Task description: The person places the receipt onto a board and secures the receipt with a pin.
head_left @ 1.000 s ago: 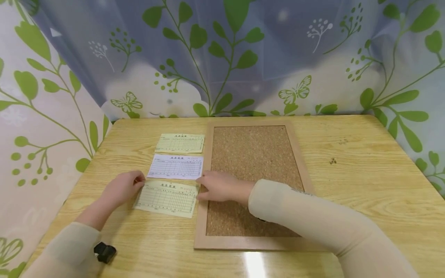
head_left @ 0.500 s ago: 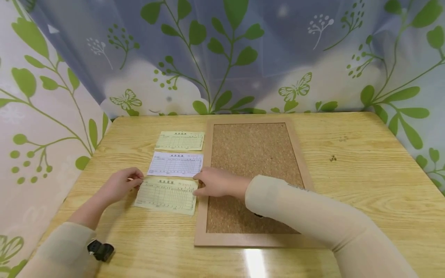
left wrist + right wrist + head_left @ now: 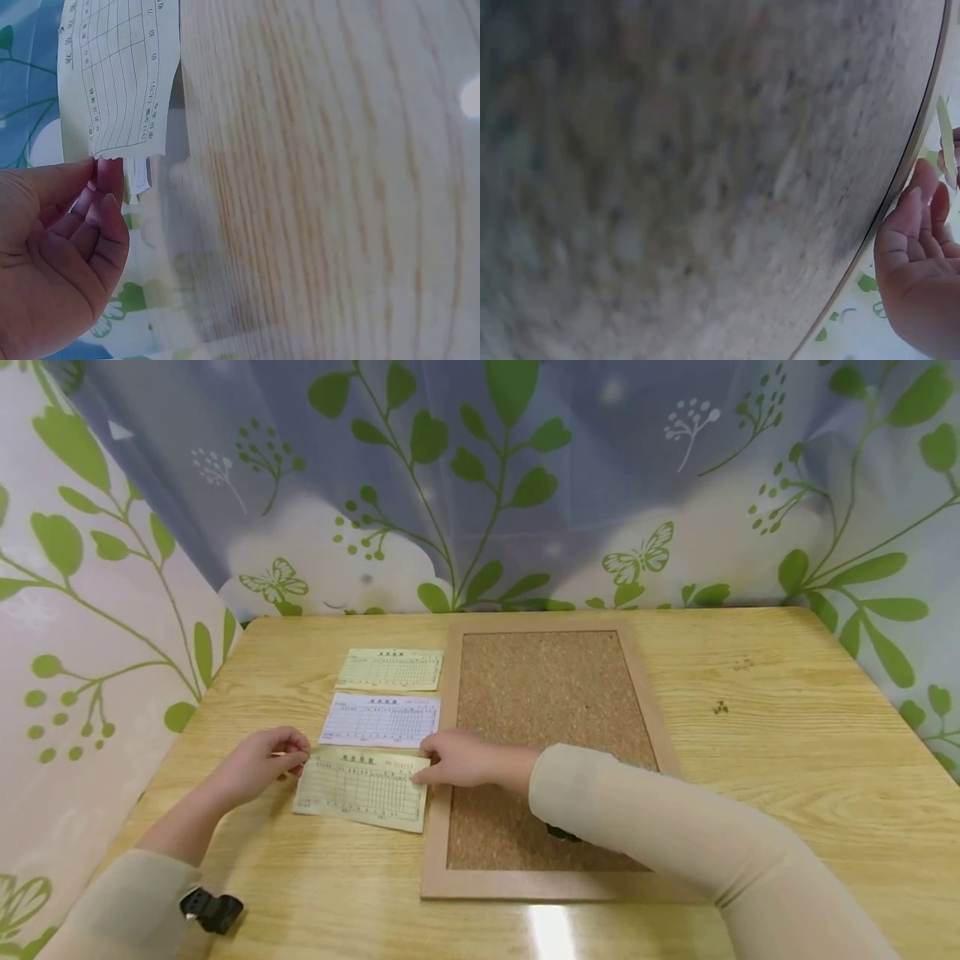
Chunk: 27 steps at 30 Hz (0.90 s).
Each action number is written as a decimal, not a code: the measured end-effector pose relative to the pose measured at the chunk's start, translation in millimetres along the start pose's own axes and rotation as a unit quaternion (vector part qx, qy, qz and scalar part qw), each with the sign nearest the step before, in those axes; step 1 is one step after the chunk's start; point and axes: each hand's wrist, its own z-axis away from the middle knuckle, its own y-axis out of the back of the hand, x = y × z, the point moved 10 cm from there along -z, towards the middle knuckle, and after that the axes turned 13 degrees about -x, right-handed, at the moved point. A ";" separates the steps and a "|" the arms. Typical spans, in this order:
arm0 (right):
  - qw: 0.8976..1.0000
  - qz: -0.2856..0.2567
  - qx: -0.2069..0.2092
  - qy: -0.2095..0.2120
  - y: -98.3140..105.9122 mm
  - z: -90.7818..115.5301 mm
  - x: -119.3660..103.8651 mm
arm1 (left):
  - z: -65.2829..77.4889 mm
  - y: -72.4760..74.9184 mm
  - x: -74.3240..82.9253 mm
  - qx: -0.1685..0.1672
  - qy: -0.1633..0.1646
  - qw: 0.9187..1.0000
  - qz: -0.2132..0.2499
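Note:
A pale yellow receipt slip (image 3: 362, 789) printed with a grid lies nearest the front of a column of slips, its left end slightly raised. My left hand (image 3: 258, 766) pinches its upper left corner between thumb and fingertips. In the left wrist view the thumb (image 3: 64, 180) presses on the slip's edge (image 3: 120, 75). My right hand (image 3: 461, 758) grips the slip's right edge near the top corner, thumb over the paper; its fingertips beneath are hidden. Behind it lie a white receipt slip (image 3: 381, 721) and another yellow slip (image 3: 390, 669).
A wood-framed corkboard (image 3: 551, 693) lies right of the slips, under my right forearm. The wooden table (image 3: 795, 793) extends further right, with small dark marks (image 3: 721, 707) on it. A leaf-patterned curtain (image 3: 555, 485) hangs behind.
The front yellow slip has shifted slightly right, closer to the corkboard frame. My right thumb has moved a little left onto the paper. The other slips lie as before.

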 end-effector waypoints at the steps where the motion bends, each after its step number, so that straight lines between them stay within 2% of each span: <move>1: 1.000 -0.021 0.000 -0.001 -0.3 -0.1 2.0 | 0.4 -0.5 -0.2 -0.001 0.000 1.000 0.005; 3: 0.997 -0.072 0.002 0.000 -1.1 -0.5 5.8 | 0.9 -1.8 -0.3 -0.004 0.000 1.000 0.014; 6: 0.989 -0.150 0.003 0.002 -2.6 -0.2 10.5 | 1.4 -2.7 0.8 -0.003 -0.005 1.000 0.021; 9: 0.980 -0.197 0.006 0.004 -3.1 0.3 13.4 | 1.1 -2.8 2.9 -0.002 -0.011 1.000 0.027; 19: 0.977 -0.211 0.011 0.013 -7.0 3.1 17.7 | 1.0 -3.3 5.3 -0.004 0.004 0.999 0.045; 24: 0.973 -0.230 0.022 0.016 -5.5 5.8 20.0 | 2.0 -4.8 2.9 -0.012 0.015 0.997 0.076; 27: 0.970 -0.243 0.028 0.013 -4.3 8.0 23.7 | 1.3 -8.3 -1.5 -0.023 0.035 0.994 0.102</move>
